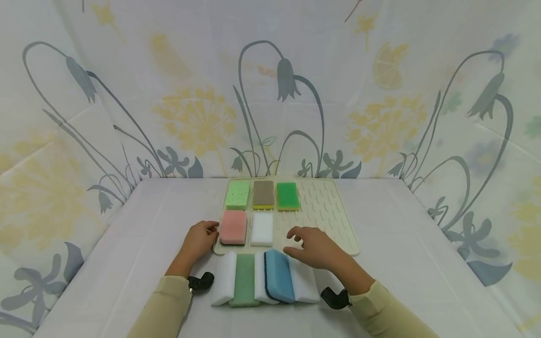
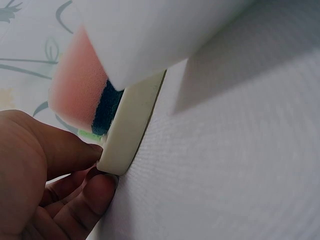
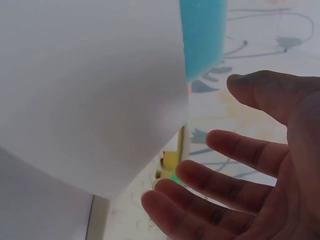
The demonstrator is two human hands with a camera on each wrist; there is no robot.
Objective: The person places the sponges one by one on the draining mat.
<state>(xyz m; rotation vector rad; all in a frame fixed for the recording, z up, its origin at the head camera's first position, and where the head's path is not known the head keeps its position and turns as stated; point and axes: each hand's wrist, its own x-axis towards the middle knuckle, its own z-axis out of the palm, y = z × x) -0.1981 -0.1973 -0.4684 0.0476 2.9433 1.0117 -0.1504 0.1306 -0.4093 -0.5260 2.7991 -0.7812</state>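
My left hand (image 1: 200,241) pinches the left edge of a cream ridged mat (image 1: 327,206); in the left wrist view the thumb is on top and fingers are at its underside. Right beside it on the mat is a pink sponge (image 1: 233,226) with a dark scouring layer, then a white sponge (image 1: 262,229). Over the front of the mat hovers my right hand (image 1: 318,246), fingers spread and holding nothing. Below it, a blue sponge (image 1: 280,276) leans in a row with a green sponge (image 1: 245,280) and several white sponges (image 1: 305,282).
Along the back of the mat lie a light green sponge (image 1: 237,194), a brown-topped sponge (image 1: 264,194) and a green-and-yellow sponge (image 1: 288,195). A white cloth (image 1: 405,263) covers the table, and a flower-printed curtain (image 1: 338,126) hangs behind.
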